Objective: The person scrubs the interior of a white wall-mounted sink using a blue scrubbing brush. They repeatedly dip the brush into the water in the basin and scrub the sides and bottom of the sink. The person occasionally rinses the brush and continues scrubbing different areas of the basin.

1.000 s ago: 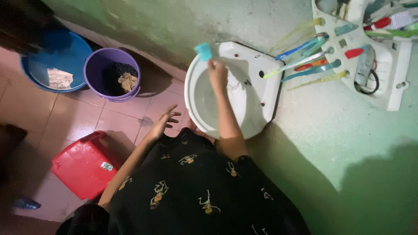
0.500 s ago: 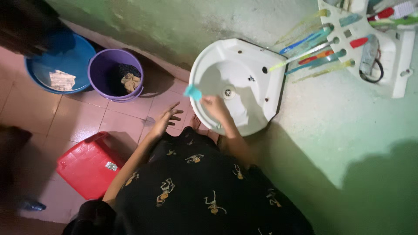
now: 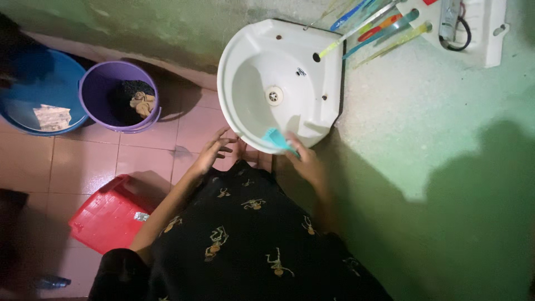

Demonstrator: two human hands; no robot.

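A: Head cam is looking down on a white sink (image 3: 312, 111), with a purple bucket (image 3: 100, 92) sitting on the floor tiles off to the side.

B: Yep, right hand (image 3: 305, 163) is gripping a teal scrubber (image 3: 277, 138) against the sink's front rim, fingers curled round it. Left hand (image 3: 214, 149) is hovering just beside the rim, fingers spread, holding nothing.
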